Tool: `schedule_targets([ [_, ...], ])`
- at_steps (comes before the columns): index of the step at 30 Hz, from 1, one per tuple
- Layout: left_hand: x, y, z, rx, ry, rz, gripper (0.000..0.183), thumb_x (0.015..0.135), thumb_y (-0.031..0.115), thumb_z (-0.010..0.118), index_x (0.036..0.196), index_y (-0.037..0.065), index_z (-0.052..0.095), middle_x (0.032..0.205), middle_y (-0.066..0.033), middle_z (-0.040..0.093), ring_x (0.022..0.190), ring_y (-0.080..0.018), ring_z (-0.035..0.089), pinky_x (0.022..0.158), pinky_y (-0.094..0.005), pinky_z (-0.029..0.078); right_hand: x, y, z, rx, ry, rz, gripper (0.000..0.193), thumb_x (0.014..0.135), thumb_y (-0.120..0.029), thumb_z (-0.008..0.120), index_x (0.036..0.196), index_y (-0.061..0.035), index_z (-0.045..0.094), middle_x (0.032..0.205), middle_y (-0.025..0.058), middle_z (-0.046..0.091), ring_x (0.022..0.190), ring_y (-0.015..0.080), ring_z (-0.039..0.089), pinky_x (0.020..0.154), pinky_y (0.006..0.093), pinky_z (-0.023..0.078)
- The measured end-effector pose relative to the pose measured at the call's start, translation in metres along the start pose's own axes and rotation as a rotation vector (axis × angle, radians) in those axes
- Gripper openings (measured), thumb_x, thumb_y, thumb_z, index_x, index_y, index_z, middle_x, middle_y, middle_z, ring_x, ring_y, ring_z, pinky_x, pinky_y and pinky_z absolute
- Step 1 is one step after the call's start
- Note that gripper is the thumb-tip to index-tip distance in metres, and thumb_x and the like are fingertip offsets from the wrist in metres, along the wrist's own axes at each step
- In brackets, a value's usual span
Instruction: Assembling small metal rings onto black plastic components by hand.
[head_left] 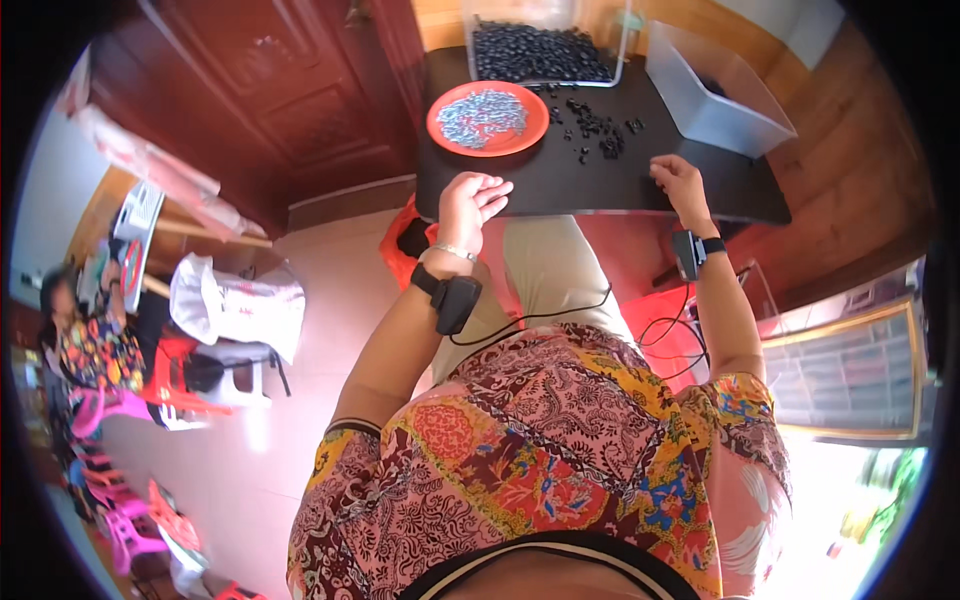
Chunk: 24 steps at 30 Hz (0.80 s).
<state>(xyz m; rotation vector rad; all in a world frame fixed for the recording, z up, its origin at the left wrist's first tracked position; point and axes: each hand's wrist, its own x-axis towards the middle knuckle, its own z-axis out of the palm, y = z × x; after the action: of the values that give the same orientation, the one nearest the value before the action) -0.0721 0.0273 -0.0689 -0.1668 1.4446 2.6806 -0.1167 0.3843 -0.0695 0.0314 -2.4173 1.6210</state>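
Note:
My left hand (472, 208) is held over the front edge of the black table (560, 190), below the orange-red plate (434, 134). Its fingers are loosely bent and a little apart, and I see nothing in them. On the plate lie many small silvery pins or screws (484, 116). At the table's right front, my right hand (682, 188) has curled fingers, thumb close to the index finger; anything between them is too small to make out. A loose scatter of small black parts (598, 130) lies between plate and right hand.
A clear bin (545, 82) full of black parts stands at the back. To its right is a translucent tub (715, 115) with some dark pieces inside. Cables (530, 318) hang from my wrist devices across my lap. Another person (95, 345) sits far left.

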Motion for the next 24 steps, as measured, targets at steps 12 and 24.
schedule_targets([
  [12, -0.035, 0.005, 0.002, 0.021, 0.013, 0.049, 0.014, 0.089, 0.018, 0.047, 0.090, 0.006, 0.055, 0.100, -0.0102, 0.062, 0.100, -0.0267, 0.062, 0.083, -0.0341, 0.048, 0.042, -0.064, -0.001, -0.179, -0.197, -0.162, 0.015, 0.085, -0.016, 0.062, 0.092, -0.0026, 0.066, 0.073, -0.0018, 0.061, 0.066, 0.0051, 0.053, 0.055, 0.0194, 0.041],
  [24, -0.056, 0.022, 0.000, 0.036, 0.123, 0.091, 0.016, 0.093, 0.013, 0.042, 0.091, 0.002, 0.054, 0.104, -0.0149, 0.061, 0.104, -0.0302, 0.061, 0.083, -0.0322, 0.052, 0.134, -0.081, 0.100, -0.741, -0.566, -0.561, 0.014, 0.071, -0.012, 0.063, 0.084, -0.0059, 0.065, 0.081, 0.0118, 0.066, 0.078, 0.0299, 0.063, 0.068, 0.0386, 0.049],
])
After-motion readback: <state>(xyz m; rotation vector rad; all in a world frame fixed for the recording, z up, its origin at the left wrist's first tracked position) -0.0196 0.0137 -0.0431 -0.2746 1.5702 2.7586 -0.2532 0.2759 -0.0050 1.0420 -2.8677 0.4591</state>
